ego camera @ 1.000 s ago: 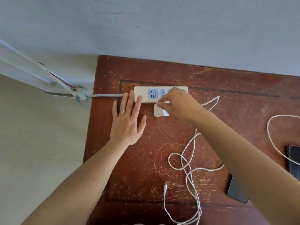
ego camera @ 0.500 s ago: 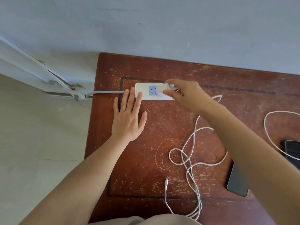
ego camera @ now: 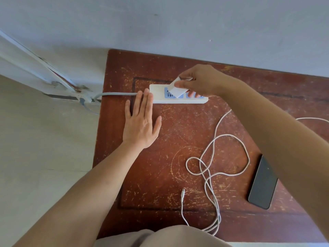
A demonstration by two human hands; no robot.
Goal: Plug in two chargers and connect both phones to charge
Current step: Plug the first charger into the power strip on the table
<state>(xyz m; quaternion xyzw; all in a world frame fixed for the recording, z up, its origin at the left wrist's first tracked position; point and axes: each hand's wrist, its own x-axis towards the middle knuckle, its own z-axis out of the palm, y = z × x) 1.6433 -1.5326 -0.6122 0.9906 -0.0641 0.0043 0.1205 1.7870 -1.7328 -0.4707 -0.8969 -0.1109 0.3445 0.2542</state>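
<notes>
Two hands of mine are over the scratched red-brown counter (ego camera: 178, 139), which stands against a pale wall (ego camera: 178, 24). My left hand (ego camera: 141, 122) lies flat with its fingers spread, gripping nothing; the fingertips press on the left end of the white power strip (ego camera: 157, 94), where its grey cord (ego camera: 115, 94) leads off over the counter's left edge. My right hand (ego camera: 199, 81) has its grip closed on a white charger (ego camera: 178, 89), thumb on the near face and fingers on the far side. I hold the charger tilted over the strip's blue sockets (ego camera: 169, 94); whether its prongs touch a socket I cannot tell. A dark phone (ego camera: 263, 184) lies face up near the counter's right side, partly under my right forearm. A white cable (ego camera: 213, 166) lies in loose loops between the strip and the near edge, its free connector (ego camera: 183, 194) resting on the wood, apart from the phone. A second white cable (ego camera: 313, 119) shows at the far right edge.
</notes>
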